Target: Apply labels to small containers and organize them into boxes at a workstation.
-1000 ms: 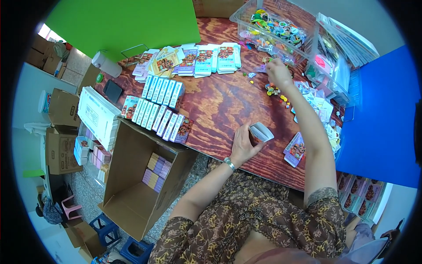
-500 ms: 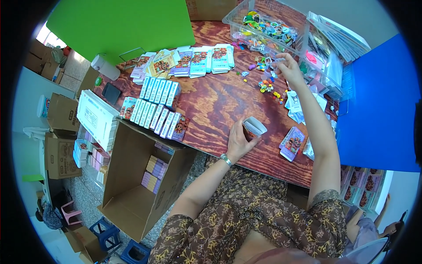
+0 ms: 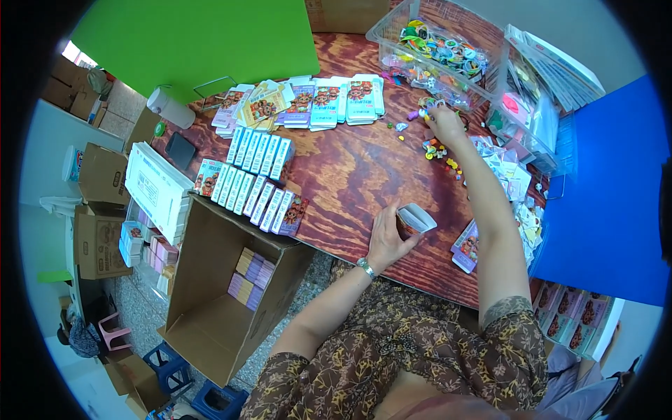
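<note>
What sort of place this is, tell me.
Probably a small packing workshop: upright boxes stand in rows on the table, an open carton holds stacked boxes, and a clear bin holds colourful trinkets.

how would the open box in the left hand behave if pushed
The box is probably light: its walls look like thin card. Pushed hard, it would likely buckle, since its top gapes open. Its narrow opening hints at a slim base, so it may tip without the left hand.

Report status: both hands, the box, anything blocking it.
Left hand holding open box. Nothing across its top. Right hand at small toys, grip unclear.
</note>
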A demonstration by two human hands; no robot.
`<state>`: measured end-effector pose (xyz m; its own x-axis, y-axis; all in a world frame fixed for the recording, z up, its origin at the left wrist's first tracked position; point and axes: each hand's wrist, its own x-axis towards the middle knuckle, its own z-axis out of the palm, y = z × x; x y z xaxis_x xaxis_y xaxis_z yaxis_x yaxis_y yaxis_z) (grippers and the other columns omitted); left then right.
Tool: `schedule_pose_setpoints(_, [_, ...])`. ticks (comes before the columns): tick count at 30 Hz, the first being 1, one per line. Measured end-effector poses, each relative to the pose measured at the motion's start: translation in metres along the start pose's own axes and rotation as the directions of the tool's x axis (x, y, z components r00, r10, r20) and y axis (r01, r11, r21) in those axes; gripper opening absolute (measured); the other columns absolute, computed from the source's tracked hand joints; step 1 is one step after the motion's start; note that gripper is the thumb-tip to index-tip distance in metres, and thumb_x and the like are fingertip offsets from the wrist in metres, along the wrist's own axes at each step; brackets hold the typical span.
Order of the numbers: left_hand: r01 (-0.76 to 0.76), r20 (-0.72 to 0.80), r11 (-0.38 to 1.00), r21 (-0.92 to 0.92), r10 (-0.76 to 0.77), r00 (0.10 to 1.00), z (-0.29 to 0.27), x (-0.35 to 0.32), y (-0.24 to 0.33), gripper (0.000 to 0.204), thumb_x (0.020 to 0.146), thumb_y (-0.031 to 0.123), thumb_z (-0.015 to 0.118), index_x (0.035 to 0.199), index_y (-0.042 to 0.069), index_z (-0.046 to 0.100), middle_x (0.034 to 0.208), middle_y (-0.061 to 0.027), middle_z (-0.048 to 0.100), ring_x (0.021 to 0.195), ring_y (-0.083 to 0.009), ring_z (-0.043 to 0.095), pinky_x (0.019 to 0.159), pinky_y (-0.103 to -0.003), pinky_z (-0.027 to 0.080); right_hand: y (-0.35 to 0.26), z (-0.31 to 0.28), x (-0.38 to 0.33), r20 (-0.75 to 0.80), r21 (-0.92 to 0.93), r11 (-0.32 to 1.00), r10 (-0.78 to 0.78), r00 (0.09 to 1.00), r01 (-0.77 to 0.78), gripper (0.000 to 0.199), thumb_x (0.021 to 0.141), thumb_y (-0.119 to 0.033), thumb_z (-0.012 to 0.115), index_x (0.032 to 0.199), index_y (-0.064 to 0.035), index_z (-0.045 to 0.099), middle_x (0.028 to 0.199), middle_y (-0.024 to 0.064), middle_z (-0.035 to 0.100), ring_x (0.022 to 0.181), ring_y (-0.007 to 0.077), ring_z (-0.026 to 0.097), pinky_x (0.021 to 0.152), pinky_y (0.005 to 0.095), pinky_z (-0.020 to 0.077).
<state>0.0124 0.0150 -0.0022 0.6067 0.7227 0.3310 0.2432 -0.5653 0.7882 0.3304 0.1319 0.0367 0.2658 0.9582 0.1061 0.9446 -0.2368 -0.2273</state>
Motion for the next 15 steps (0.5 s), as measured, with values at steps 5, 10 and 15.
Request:
schedule_pose_setpoints(5, [-0.009, -0.018, 1.0, -0.014, 0.009, 1.0, 0.003, 0.003, 0.002, 0.092, 0.072, 0.03, 0.089, 0.142, -0.002, 0.039, 0.128, -0.0213, 0.055, 0.118, -0.0379, 0.056, 0.1, -0.046, 0.046, 0.001, -0.044, -0.032, 0.256, 0.61, 0.765, 0.056, 0.965, -0.206, 0.033, 0.1, -0.029, 0.062, 0.121, -0.0033, 0.066, 0.094, -0.0032, 0.068, 0.074, 0.006, 0.062, 0.065, 0.0252, 0.0502])
schedule_pose_setpoints(10, [-0.026, -0.068, 0.997, -0.066, 0.022, 0.997, -0.002, 0.007, 0.004, 0.091, 0.07, 0.026, 0.088, 0.141, -0.002, 0.038, 0.124, -0.0218, 0.056, 0.113, -0.0416, 0.055, 0.098, -0.049, 0.044, -0.061, -0.108, -0.1, 0.33, 0.882, 0.378, -0.074, 0.941, -0.28, 0.034, 0.1, -0.027, 0.062, 0.127, -0.0068, 0.062, 0.109, -0.0034, 0.066, 0.088, 0.0039, 0.061, 0.075, 0.0219, 0.049])
schedule_pose_setpoints(15, [0.041, -0.015, 0.999, -0.033, -0.042, 0.999, 0.004, 0.012, 0.007, 0.094, 0.069, 0.026, 0.089, 0.141, -0.003, 0.035, 0.123, -0.0231, 0.055, 0.112, -0.0425, 0.054, 0.097, -0.05, 0.045, -0.093, -0.131, -0.159, 0.288, 0.917, 0.326, -0.147, 0.946, -0.228, 0.035, 0.099, -0.024, 0.063, 0.128, -0.0051, 0.06, 0.113, -0.0014, 0.066, 0.096, 0.0073, 0.062, 0.082, 0.0256, 0.0503])
